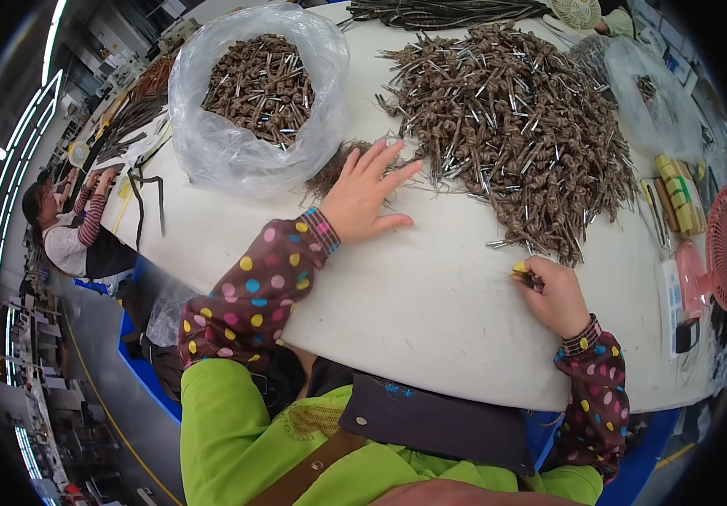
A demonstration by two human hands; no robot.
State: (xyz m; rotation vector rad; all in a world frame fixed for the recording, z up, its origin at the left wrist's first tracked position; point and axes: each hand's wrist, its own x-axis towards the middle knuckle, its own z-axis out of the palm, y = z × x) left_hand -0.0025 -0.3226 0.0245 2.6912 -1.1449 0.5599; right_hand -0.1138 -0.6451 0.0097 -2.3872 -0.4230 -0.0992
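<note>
My left hand lies open with spread fingers. Its fingertips are at a tuft of loose brown thread scraps beside the plastic bag. My right hand is closed at the near edge of a big pile of knotted brown cords with silvery metal tips. A small yellow thing shows between its thumb and fingers; the rest of it is hidden, so I cannot tell its kind. The clear plastic bag stands open at the far left, holding more knotted brown cords.
The white table curves in front of me. On the right are a second clear bag, a yellow roll and a pink basket. Dark cords lie at the back. Another person works at the left.
</note>
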